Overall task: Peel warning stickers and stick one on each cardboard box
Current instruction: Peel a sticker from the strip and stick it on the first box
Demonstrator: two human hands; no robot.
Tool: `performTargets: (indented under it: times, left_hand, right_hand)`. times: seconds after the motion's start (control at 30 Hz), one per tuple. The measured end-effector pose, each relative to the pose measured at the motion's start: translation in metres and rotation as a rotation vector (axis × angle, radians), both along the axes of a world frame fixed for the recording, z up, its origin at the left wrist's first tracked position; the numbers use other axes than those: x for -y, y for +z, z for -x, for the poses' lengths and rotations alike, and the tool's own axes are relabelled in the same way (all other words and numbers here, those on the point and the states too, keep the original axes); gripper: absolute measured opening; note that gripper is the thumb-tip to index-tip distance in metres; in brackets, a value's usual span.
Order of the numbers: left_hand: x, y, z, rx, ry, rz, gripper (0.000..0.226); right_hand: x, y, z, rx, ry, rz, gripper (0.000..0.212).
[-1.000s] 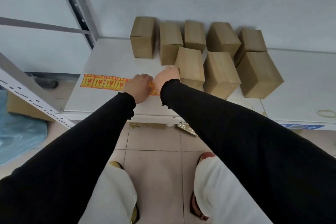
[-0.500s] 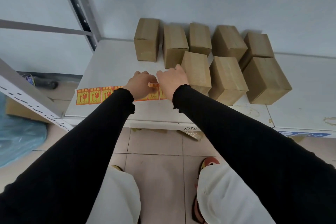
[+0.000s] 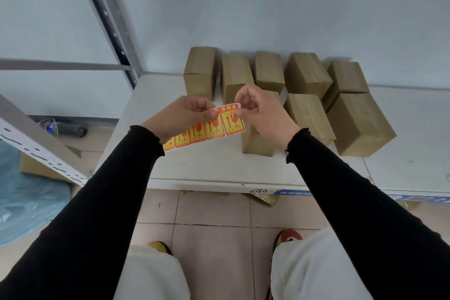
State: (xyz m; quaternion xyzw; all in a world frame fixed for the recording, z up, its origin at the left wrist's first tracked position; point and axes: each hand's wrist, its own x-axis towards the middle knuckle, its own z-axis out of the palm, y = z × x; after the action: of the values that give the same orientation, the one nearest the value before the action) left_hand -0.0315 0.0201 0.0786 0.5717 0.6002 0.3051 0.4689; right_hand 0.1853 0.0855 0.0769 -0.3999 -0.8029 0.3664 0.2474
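Note:
A strip of orange-and-yellow warning stickers (image 3: 220, 125) is held up above the white table (image 3: 207, 165). My left hand (image 3: 181, 117) grips the strip near its upper edge, and the strip's left part runs behind that wrist. My right hand (image 3: 261, 112) pinches the top right corner of the end sticker. Several plain brown cardboard boxes (image 3: 360, 124) stand in two rows against the wall, one of them partly hidden behind my right hand. No sticker shows on any box face that I can see.
A grey metal shelf upright (image 3: 107, 19) rises at the left, with a perforated white shelf beam (image 3: 36, 153) below it. A blue plastic bag (image 3: 22, 207) and a cardboard piece lie on the tiled floor at the left. The table's front edge (image 3: 219, 184) is close to my knees.
The sticker strip has come up off the table into both hands. My right hand moved from the strip's end on the table to pinching its top corner in the air.

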Motion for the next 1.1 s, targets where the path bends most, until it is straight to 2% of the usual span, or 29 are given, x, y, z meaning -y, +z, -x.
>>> performTargets:
  times: [0.23,0.5,0.67,0.83,1.1]
  left_hand:
    - [-0.005,-0.001,-0.008,0.039,-0.009,-0.028,0.024]
    - [-0.006,-0.005,-0.009,0.204,0.027,-0.036,0.028]
    - [-0.007,-0.007,-0.010,0.183,0.063,-0.053,0.025]
    - [-0.007,-0.006,-0.011,0.197,0.068,-0.062,0.026]
    - [-0.008,-0.006,-0.011,0.142,0.043,-0.084,0.023]
  right_hand:
    - [-0.005,-0.004,-0.005,0.005,-0.006,-0.087,0.010]
    - [-0.005,-0.009,-0.005,-0.078,-0.081,-0.098,0.020]
    - [-0.003,-0.010,-0.003,-0.130,-0.120,-0.121,0.024]
    - [-0.004,-0.011,-0.001,-0.087,-0.171,-0.189,0.021]
    - [-0.009,-0.015,-0.001,-0.132,-0.124,-0.099,0.012]
